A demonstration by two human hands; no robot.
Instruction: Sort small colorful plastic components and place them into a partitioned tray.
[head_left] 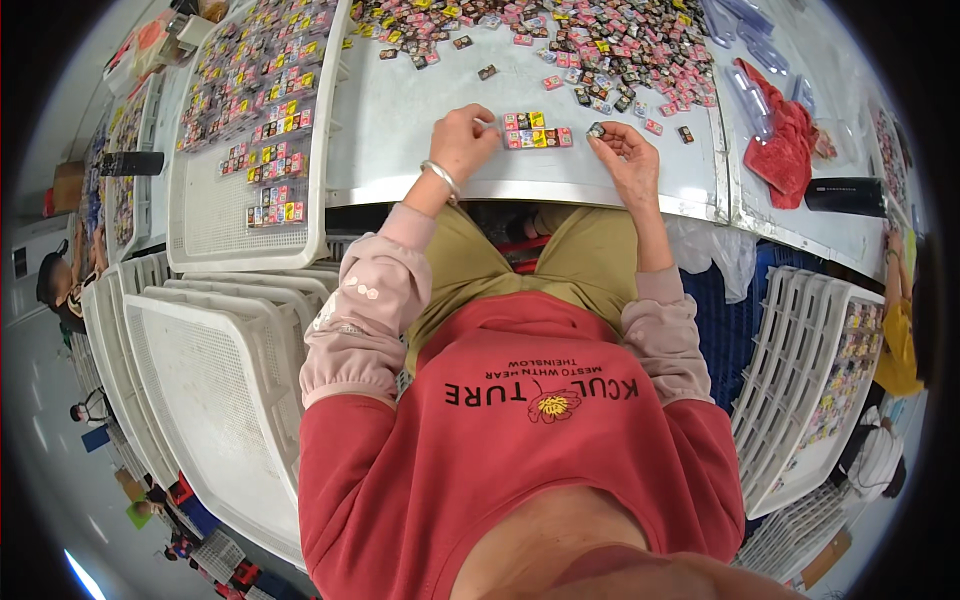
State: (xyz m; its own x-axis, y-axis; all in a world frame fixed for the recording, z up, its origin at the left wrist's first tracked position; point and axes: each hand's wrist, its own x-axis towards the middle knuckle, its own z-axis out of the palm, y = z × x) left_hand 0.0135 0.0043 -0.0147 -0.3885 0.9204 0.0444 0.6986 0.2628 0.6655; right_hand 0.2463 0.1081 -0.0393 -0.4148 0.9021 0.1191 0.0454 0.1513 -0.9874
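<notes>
Two short rows of small printed blocks [537, 138] in pink, yellow and black lie side by side near the front edge of the metal table. Just left of them is my left hand [464, 148], its thumb and forefinger drawn together in a pinch; what they hold, if anything, is hard to see. On the other side, my right hand [630, 162] pinches one small dark block [597, 130] between thumb and fingertips, slightly apart from the rows. Beyond both hands, a large loose heap of similar blocks [640, 50] spreads over the far part of the table.
At the left stands a white perforated tray [215, 245] with many grouped blocks. Stacked white trays [205, 370] are below it, with more trays [800, 380] at right. A red cloth [783, 150] and a black object [846, 195] lie right. Other people work nearby.
</notes>
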